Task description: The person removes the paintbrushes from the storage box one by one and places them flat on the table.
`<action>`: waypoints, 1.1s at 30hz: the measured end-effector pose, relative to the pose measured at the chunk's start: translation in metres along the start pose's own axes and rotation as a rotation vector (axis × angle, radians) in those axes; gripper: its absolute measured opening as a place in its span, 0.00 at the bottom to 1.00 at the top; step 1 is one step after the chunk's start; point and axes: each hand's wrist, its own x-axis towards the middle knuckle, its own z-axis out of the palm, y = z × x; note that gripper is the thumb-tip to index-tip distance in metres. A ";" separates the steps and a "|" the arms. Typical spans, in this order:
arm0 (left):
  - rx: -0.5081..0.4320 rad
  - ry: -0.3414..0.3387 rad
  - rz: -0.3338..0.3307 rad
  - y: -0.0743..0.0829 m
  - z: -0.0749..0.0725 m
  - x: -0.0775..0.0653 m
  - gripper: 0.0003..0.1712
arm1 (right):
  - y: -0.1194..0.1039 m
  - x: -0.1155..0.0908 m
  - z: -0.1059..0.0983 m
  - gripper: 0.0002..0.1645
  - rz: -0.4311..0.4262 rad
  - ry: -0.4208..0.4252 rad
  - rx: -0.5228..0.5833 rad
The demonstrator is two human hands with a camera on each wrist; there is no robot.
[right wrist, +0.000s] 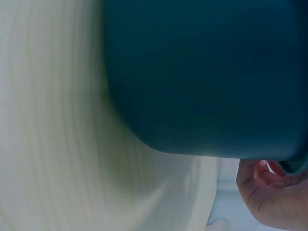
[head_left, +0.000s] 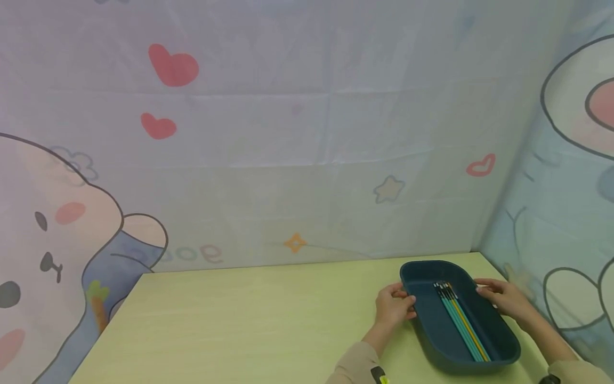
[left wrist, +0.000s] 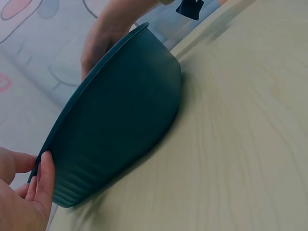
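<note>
A deep, dark teal plastic tray (head_left: pixel 484 304) with rounded ends is at the right side of the table, angled away from me. Inside it lie several slim paintbrushes (head_left: pixel 461 325) with teal and yellow handles, bunched side by side, tips toward the far end. My left hand (head_left: pixel 393 308) pinches the tray's left rim between thumb and fingers; the left wrist view shows this grip near one end of the long side. On the opposite rim, my right hand (head_left: pixel 507 300) holds with its fingers bent over the edge. The tray's underside sits close over the tabletop.
The pale wood-grain table (head_left: pixel 249 320) extends to the left of the tray. Behind it hangs a printed cloth (head_left: pixel 288 133) with hearts and cartoon animals. Another printed cloth (head_left: pixel 566 213) runs along the right edge, close to my right arm.
</note>
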 end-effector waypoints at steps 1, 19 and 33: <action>0.007 -0.003 0.003 0.000 0.000 0.000 0.24 | 0.001 0.000 0.000 0.35 0.005 0.000 0.007; 0.090 -0.003 0.032 0.004 -0.008 -0.003 0.23 | -0.003 0.001 0.005 0.37 0.101 0.010 0.061; 0.116 0.008 0.032 0.008 -0.028 -0.010 0.23 | -0.009 0.001 0.021 0.39 0.115 0.006 0.121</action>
